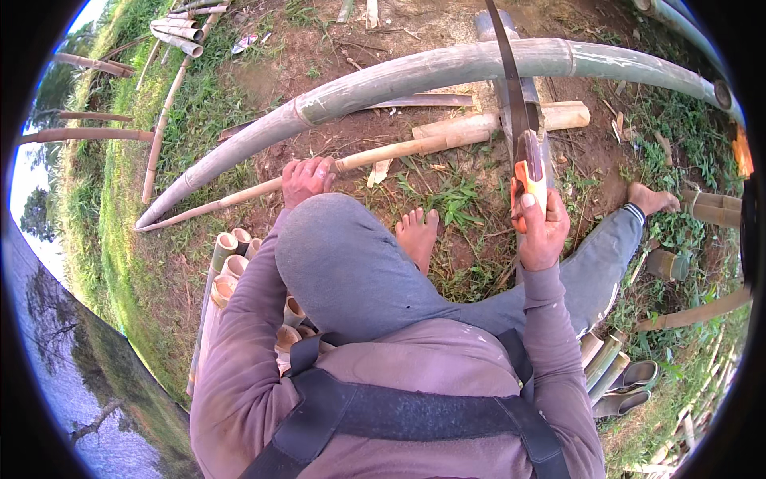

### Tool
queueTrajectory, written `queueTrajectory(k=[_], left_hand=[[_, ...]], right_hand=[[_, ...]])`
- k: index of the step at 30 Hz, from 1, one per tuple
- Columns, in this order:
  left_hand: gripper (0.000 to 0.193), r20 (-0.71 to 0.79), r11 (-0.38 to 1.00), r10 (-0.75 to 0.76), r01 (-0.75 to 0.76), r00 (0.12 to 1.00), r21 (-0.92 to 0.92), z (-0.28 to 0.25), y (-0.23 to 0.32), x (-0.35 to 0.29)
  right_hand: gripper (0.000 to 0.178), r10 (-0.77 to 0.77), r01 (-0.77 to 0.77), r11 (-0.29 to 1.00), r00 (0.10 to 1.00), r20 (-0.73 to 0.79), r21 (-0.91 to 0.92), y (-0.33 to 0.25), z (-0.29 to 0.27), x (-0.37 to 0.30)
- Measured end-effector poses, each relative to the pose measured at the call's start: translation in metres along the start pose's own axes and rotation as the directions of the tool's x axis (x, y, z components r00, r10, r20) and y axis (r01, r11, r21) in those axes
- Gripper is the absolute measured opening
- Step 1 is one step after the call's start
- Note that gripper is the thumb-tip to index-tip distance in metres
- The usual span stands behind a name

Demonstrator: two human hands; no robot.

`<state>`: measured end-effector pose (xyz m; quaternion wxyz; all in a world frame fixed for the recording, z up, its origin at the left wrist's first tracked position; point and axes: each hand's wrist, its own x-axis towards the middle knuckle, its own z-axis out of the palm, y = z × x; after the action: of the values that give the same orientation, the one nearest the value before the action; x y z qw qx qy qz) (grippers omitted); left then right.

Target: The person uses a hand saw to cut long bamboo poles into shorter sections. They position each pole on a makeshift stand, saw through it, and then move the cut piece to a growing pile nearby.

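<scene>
Tan bamboo pole (pixel 391 150) in the head view, and it's lying on a slant across the ground, from low on the left, past the raised left knee, up to the right! The left hand (pixel 307 182) is on it, fingers curled over the pole just beyond that knee. Over to the right hand (pixel 544 223), wrapped firmly around the orange-and-white handle (pixel 531 182) of a saw (pixel 516 88), its long blade pointing away from the body. That blade passes above the tan pole and the thick grey-green pole (pixel 383 86) arching behind it; whether its teeth touch the tan one, I cannot tell. Beneath the crossing, a greyish log (pixel 484 28) runs away from the person. Bare foot (pixel 417 239) planted between the hands! Cut bamboo tubes (pixel 226 267) bunch up beside the left forearm, and 2 dark shoes (pixel 636 375) sit lower right near more bamboo pieces (pixel 602 359).
</scene>
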<state>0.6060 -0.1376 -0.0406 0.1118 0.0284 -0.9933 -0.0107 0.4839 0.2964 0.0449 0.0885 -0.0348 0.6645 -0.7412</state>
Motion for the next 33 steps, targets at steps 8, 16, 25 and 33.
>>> queueTrajectory(k=[8, 16, 25, 33], left_hand=[[0.113, 0.582, -0.531, -0.766, 0.243, 0.273, -0.812, 0.055, -0.022, 0.06], [0.104, 0.449, -0.517, -0.852, -0.298, 0.269, -0.803, 0.082, -0.089, 0.113], [0.09, 0.591, -0.631, -0.775, -0.342, 0.224, -0.697, 0.06, -0.095, 0.101], [0.085, 0.515, -0.603, -0.796, -0.349, 0.318, -0.717, 0.06, -0.011, 0.156]], right_hand=[[0.021, -0.132, 0.061, 0.956, 0.963, -0.236, -0.286, 0.027, -0.082, -0.055], [0.024, -0.093, -0.016, 0.935, 0.953, -0.288, -0.355, 0.021, -0.094, -0.049], [0.024, -0.105, 0.02, 0.937, 0.968, -0.228, -0.348, 0.029, -0.089, -0.011], [0.028, -0.142, 0.094, 0.963, 0.973, -0.18, -0.254, 0.02, -0.074, 0.033]])
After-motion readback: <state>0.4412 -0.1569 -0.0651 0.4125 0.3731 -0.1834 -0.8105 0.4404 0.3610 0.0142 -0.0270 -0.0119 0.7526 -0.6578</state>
